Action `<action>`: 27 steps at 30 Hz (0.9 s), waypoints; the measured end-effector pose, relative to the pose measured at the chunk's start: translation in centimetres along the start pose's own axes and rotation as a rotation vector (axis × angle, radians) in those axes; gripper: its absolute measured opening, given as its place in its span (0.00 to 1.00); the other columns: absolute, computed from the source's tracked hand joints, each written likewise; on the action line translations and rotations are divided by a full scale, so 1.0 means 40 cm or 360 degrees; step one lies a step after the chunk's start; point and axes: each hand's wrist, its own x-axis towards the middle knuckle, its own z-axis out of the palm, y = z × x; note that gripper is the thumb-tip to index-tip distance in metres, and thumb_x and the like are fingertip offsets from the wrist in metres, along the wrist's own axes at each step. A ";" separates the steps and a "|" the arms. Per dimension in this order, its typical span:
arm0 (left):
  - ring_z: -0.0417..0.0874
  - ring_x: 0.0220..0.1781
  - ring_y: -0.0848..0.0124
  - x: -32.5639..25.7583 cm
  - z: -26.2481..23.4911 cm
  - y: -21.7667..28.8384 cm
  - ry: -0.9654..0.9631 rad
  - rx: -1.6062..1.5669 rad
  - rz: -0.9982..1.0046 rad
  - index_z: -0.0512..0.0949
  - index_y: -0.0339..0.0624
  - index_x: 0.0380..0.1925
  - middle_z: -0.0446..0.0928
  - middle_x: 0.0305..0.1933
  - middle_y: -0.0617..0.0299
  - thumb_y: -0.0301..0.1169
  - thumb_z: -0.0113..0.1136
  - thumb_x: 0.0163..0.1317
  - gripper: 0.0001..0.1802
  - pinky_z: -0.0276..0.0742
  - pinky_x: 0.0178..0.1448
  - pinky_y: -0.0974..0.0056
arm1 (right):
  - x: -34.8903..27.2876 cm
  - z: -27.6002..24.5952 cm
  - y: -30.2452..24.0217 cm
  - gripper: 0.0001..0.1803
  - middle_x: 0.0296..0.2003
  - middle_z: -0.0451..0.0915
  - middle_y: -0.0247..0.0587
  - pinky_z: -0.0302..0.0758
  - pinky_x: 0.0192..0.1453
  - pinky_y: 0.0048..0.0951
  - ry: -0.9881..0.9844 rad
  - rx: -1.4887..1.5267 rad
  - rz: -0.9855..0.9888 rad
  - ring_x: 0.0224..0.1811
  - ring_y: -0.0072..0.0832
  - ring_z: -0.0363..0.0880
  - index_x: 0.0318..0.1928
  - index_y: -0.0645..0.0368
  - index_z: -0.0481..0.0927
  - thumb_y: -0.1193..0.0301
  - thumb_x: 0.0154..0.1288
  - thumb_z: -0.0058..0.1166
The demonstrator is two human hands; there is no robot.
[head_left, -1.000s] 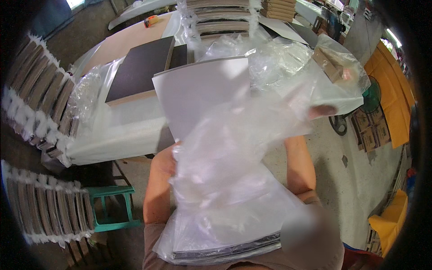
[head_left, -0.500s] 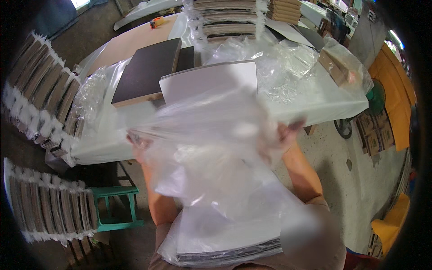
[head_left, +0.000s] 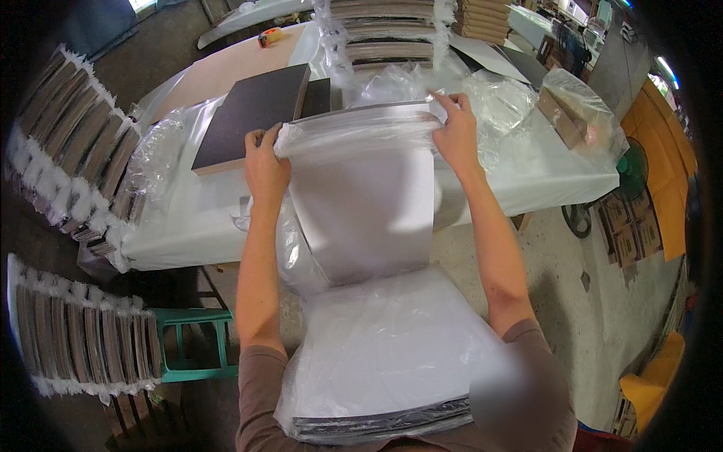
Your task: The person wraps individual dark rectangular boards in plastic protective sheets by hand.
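A white board or stack of sheets [head_left: 367, 207] leans between my lap and the table edge, dark along its far edge. A clear plastic bag [head_left: 361, 135] lies gathered in a band across its upper end. My left hand [head_left: 267, 167] is closed on the bag at the upper left corner, fingers curled over it. At the upper right corner, my right hand [head_left: 456, 135] pinches the bag, thumb inward. More loose film hangs along the board's left side. On my lap rests a plastic-covered white stack [head_left: 388, 346] with dark layers at its near edge.
A dark thick panel [head_left: 252, 113] lies on the covered table [head_left: 550, 169] at left, with crumpled film around. Wrapped stacks [head_left: 71, 143] stand at left, one [head_left: 83, 335] beside a green stool [head_left: 194, 343]. A bagged brown box [head_left: 561, 117] sits on the table's right.
Both hands have moved forward and up to the board's far corners. The bag, spread loosely in front of the board before, is now bunched across its upper end, uncovering the white surface.
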 end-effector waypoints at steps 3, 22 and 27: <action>0.73 0.42 0.57 -0.054 -0.025 0.009 0.0219 -0.0206 0.0133 0.71 0.47 0.44 0.68 0.44 0.54 0.15 0.50 0.34 0.29 0.71 0.41 0.64 | -0.025 -0.015 0.007 0.22 0.36 0.69 0.43 0.68 0.32 0.27 -0.0026 0.0112 -0.0036 0.27 0.32 0.71 0.41 0.54 0.76 0.85 0.42 0.48; 0.75 0.38 0.69 -0.391 -0.019 -0.177 -0.1514 -0.2192 -0.1728 0.67 0.37 0.48 0.72 0.41 0.59 0.34 0.56 0.51 0.24 0.73 0.39 0.66 | -0.402 -0.244 0.128 0.32 0.48 0.69 0.44 0.66 0.52 0.33 -0.1140 0.2071 0.1995 0.50 0.35 0.68 0.55 0.62 0.59 0.70 0.48 0.54; 0.74 0.34 0.71 -0.591 0.065 -0.273 -0.1451 -0.1895 -0.1926 0.64 0.38 0.48 0.73 0.36 0.59 0.36 0.59 0.50 0.26 0.72 0.36 0.67 | -0.583 -0.188 0.190 0.33 0.45 0.71 0.47 0.67 0.48 0.34 -0.1081 0.2113 0.2277 0.47 0.35 0.69 0.57 0.61 0.57 0.70 0.50 0.53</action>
